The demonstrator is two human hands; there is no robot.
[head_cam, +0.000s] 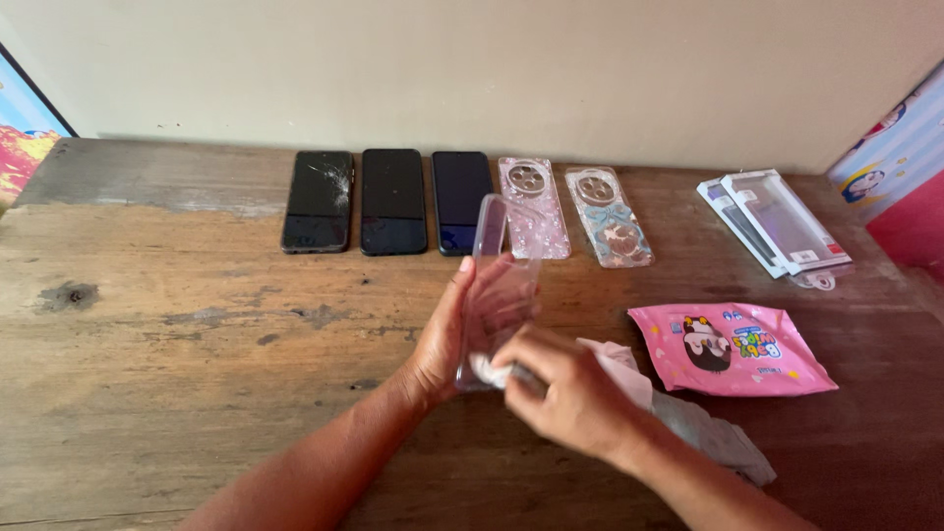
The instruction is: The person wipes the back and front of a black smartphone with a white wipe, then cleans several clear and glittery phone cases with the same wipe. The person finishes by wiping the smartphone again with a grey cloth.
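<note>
Clear phone case [497, 285] was gripped upright at frame centre by the left hand [442, 339]; a white cloth [615, 366] was pinched against it by the right hand [565, 393].

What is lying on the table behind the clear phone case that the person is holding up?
Behind the clear phone case lie a dark phone and a pink patterned case on the wooden table. Their lower ends show only hazily through the plastic; the left hand hides the table below.

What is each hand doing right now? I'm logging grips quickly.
Left hand: closed around the clear phone case, holding it upright.
Right hand: closed on a white wipe, pressing it to the case's lower end.
</note>
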